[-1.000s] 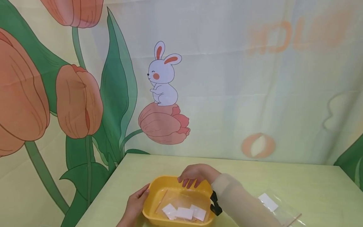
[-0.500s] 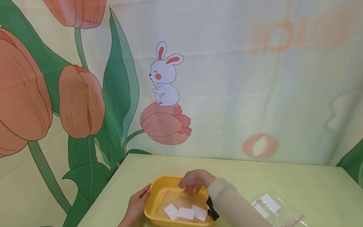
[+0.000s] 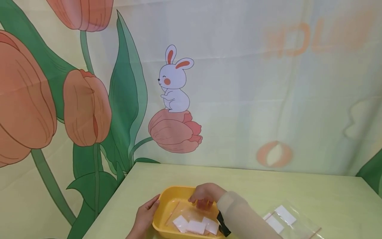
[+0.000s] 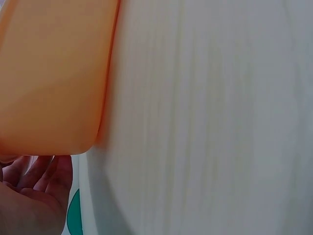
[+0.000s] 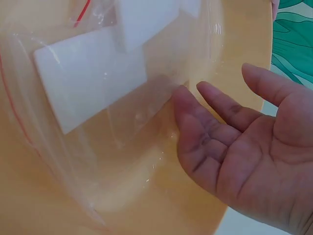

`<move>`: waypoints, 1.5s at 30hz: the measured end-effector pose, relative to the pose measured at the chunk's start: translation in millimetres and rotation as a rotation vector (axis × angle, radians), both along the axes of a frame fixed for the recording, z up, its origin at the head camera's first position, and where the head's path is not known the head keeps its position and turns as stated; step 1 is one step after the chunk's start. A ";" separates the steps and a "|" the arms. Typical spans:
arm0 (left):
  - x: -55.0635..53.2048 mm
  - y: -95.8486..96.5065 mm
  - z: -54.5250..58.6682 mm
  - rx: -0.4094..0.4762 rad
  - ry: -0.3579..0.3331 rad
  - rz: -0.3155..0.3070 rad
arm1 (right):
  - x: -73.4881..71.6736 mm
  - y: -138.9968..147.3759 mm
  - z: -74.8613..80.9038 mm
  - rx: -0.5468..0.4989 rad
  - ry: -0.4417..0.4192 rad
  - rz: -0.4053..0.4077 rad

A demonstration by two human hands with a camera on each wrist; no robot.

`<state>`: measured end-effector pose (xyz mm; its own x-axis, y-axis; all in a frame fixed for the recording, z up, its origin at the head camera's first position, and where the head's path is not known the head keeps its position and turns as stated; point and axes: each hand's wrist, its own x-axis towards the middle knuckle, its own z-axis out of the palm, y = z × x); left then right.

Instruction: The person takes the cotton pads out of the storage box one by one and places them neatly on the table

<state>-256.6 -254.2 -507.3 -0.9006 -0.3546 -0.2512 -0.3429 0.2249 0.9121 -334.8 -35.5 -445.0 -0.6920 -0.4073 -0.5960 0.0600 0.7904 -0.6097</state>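
A yellow plastic basin [image 3: 158,212] stands on the table, holding clear zip bags with white rectangular pieces [image 3: 196,227] in them. At the basin's left end my left hand [image 3: 144,215] grips the rim, thumb on top. The left wrist view shows its fingers [image 4: 62,178] against the outside of the basin. My right hand [image 3: 206,196] reaches down inside over the far wall. Seen from the right wrist, its fingers are loosely bent and the thumb stands apart; the fingertips [image 5: 183,95] are right at the edge of a clear bag [image 5: 142,117].
More clear bags [image 3: 302,220] with white pieces [image 3: 285,215] lie on the pale green table [image 3: 253,181], right of the basin, partly behind the right sleeve [image 3: 244,215]. A black clip-like part [image 3: 223,225] shows beside that forearm. Behind the table hangs a printed cloth [image 3: 238,83].
My right hand has lowered from the far rim deeper into the basin. Its forearm has shifted left, uncovering another white piece on the table. The left hand keeps its grip.
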 end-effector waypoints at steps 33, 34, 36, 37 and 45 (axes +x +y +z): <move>0.0 0.1 -2.3 -0.019 0.036 -0.016 | 3.1 -7.7 1.3 0.410 0.053 0.096; 0.1 0.3 -2.0 -0.015 0.035 -0.013 | 3.3 -7.2 1.4 0.391 0.063 0.093; 0.2 0.1 -1.8 -0.020 0.036 -0.014 | 3.8 -6.3 1.6 0.351 0.088 0.099; 0.3 -0.2 -1.7 -0.022 0.038 -0.017 | 4.0 -5.9 1.9 0.333 0.106 0.102; 1.9 -0.4 0.5 -0.017 0.033 -0.013 | 4.2 -5.6 2.9 0.288 0.153 0.213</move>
<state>-254.7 -254.6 -506.8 -0.9127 -0.3469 -0.2158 -0.3101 0.2444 0.9188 -330.6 -41.1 -442.1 -0.6995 -0.3827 -0.6036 -0.1982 0.9153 -0.3506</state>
